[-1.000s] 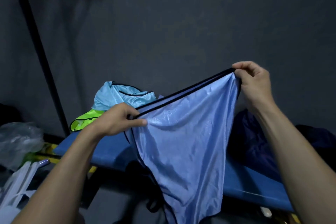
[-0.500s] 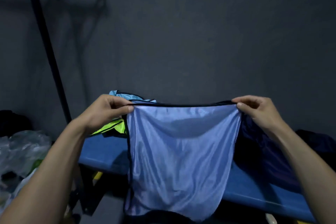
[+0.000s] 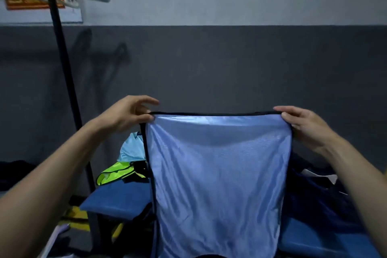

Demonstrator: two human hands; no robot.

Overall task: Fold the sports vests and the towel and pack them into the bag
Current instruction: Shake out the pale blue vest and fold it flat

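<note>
A blue vest (image 3: 217, 178) hangs flat in the air between the two hands, above the bench (image 3: 113, 199). The left hand (image 3: 127, 114) pinches its top left corner and the right hand (image 3: 303, 123) pinches the top right, stretching the black-trimmed edge level. Behind it on the bench lie a yellow vest (image 3: 114, 173) and a light blue vest (image 3: 132, 150), with a dark bag (image 3: 314, 195) to the right.

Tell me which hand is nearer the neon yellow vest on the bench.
Left. The left hand is above the neon yellow vest; the right hand is far across the blue vest.
</note>
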